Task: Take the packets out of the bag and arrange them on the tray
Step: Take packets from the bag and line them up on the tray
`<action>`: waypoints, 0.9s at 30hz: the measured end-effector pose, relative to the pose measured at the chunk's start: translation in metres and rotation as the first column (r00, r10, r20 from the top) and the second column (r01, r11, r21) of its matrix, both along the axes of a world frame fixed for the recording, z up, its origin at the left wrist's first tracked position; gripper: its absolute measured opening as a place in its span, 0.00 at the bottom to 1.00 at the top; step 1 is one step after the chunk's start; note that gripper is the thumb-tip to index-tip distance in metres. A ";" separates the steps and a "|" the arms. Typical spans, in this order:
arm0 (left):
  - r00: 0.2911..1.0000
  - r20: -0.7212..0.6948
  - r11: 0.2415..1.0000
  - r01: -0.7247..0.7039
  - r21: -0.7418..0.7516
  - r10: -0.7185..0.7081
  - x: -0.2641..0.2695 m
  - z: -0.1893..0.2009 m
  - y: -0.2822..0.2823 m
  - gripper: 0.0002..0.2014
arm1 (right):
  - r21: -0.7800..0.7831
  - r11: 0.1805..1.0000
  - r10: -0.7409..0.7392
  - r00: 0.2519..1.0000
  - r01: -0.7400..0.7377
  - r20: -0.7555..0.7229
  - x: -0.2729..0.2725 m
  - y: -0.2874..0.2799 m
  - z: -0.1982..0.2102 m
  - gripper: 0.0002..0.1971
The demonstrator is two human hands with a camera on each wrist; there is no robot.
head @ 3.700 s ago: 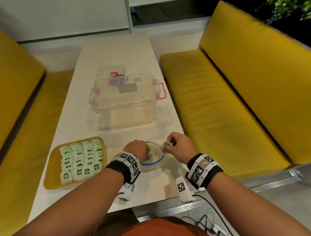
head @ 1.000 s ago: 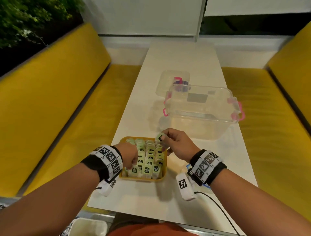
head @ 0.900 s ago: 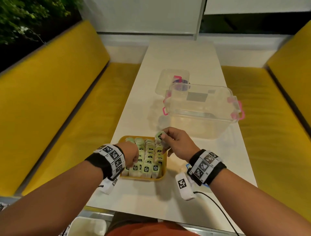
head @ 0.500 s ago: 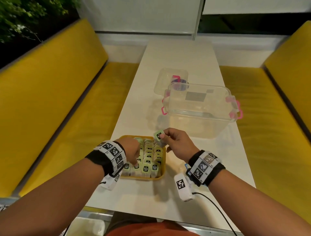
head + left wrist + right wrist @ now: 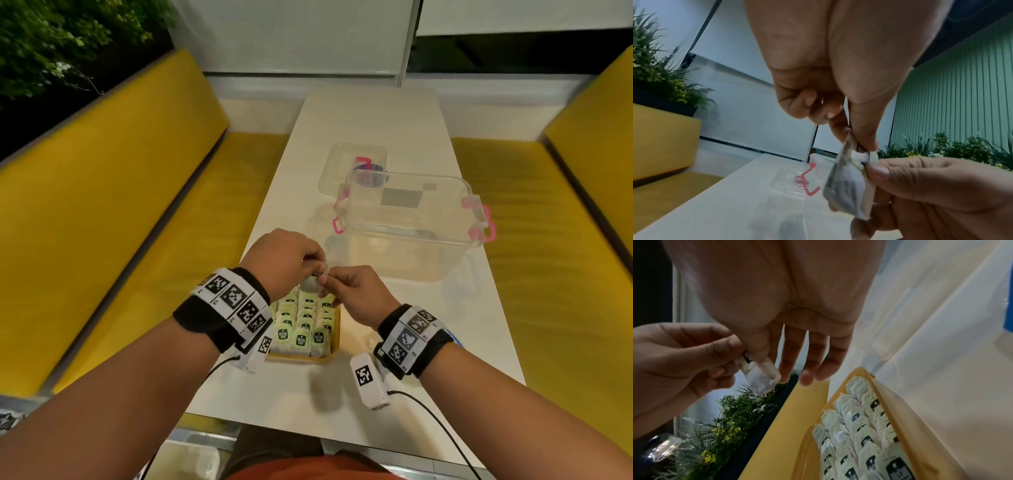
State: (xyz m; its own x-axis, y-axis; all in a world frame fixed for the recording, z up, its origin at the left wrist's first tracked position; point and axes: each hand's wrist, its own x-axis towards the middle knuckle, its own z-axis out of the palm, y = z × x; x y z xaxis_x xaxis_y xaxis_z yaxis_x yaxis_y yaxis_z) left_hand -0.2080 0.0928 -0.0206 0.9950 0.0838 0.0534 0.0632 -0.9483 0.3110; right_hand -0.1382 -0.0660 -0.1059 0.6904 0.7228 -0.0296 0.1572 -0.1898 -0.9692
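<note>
Packet (image 5: 849,183): small, white, crumpled, green-labelled top.

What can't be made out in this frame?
- Bag: not identifiable in any view.
- Far rows of the tray: covered by both hands in the head view.
- Print on the held packet: blurred in both wrist views.
- Item behind the clear box: only pink and dark parts show.

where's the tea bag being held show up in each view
Head: the held tea bag sits centre frame, pinched between left hand and right hand.
Left wrist: lower centre-right.
Right wrist: left of centre.
Shared landmark: the yellow tray, missing from the left wrist view.
</note>
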 end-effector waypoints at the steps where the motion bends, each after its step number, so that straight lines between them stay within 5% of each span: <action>1: 1.000 0.002 1.000 -0.013 -0.013 0.013 0.001 0.002 -0.001 0.05 | -0.007 1.000 0.003 1.000 -0.003 0.016 0.000 0.000 0.000 0.14; 11: 0.999 -0.025 0.998 -0.030 -0.053 0.029 0.001 0.019 -0.006 0.04 | 0.116 0.991 -0.061 0.993 0.073 -0.102 -0.003 0.002 0.014 0.01; 16: 0.997 0.007 0.979 -0.075 -0.188 0.078 0.001 0.023 -0.010 0.05 | 0.123 0.992 -0.007 0.993 0.022 -0.121 -0.006 0.006 0.022 0.08; 24: 0.996 -0.076 0.996 -0.059 -0.072 0.053 -0.011 0.019 0.010 0.02 | 0.055 0.998 0.034 0.991 -0.027 -0.132 -0.003 0.011 0.011 0.06; 27: 0.988 -0.092 0.992 -0.125 -0.034 0.121 -0.018 0.011 0.029 0.02 | -0.072 0.994 -0.086 0.996 0.083 -0.039 0.002 0.010 -0.001 0.07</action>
State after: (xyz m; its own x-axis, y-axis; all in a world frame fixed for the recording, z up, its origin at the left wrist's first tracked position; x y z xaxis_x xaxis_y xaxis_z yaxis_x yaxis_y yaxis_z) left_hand -0.2261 0.1214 -0.0101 0.9777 0.2060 -0.0417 0.2079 -0.9185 0.3363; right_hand -0.1364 -0.0557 -0.1066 0.7459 0.6572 -0.1079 0.0974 -0.2680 -0.9585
